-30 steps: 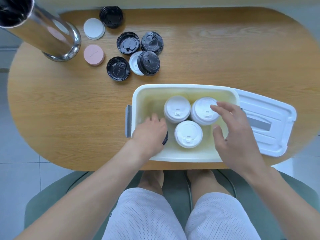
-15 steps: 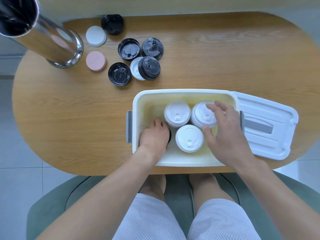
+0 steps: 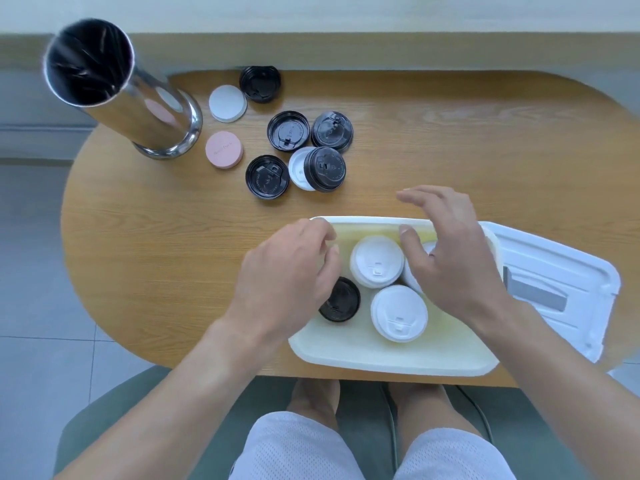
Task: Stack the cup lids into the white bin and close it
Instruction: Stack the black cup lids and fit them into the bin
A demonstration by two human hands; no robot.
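The white bin sits at the table's near edge, uncovered. Inside lie a black lid, a white lid behind it, another white lid in front, and a third white lid mostly hidden under my right hand. My left hand hovers over the bin's left side with loosely curled fingers, holding nothing. My right hand is raised above the bin's back right, fingers spread and empty. The bin's white cover lies flat to the right. Several black lids, a white lid and flat caps remain on the table behind.
A tall shiny metal cylinder stands at the back left. A pink cap and a white cap lie beside it. The wooden table ends at a wall ledge behind. My knees and a green seat are below.
My left hand let go of the black lid in the bin and lifted away. My right hand rose off the white lids and moved back. The view tilted forward.
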